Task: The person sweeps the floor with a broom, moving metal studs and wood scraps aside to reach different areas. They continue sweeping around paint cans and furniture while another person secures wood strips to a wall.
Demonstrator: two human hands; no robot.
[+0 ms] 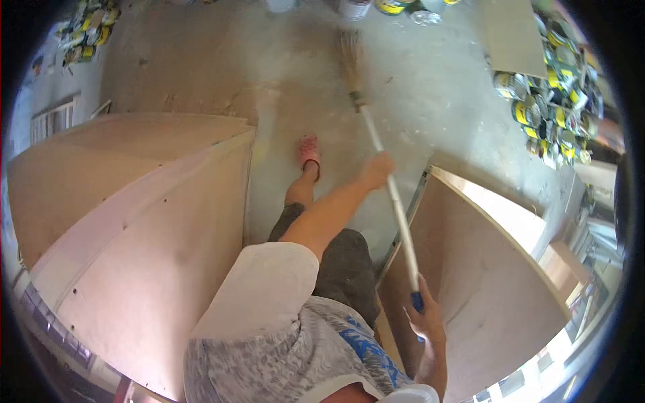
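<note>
A broom (400, 225) with a pale handle slants across the middle of the view, its straw bristles (349, 52) on the floor at the top and slightly blurred. My left hand (377, 169) is closed around the handle partway down its length. Lower right, my right hand (426, 317) grips the blue end of the handle, with part of that grip hidden by the fingers. Beyond my left hand, one foot in a pink clog (309, 149) stands on the concrete floor (282, 87).
Large wooden panels or cabinets stand close on my left (154, 255) and right (470, 289). Many paint cans (564, 114) are piled at the far right, beside a flat board (516, 37). More cans (393, 5) line the top edge, and others (87, 33) sit upper left.
</note>
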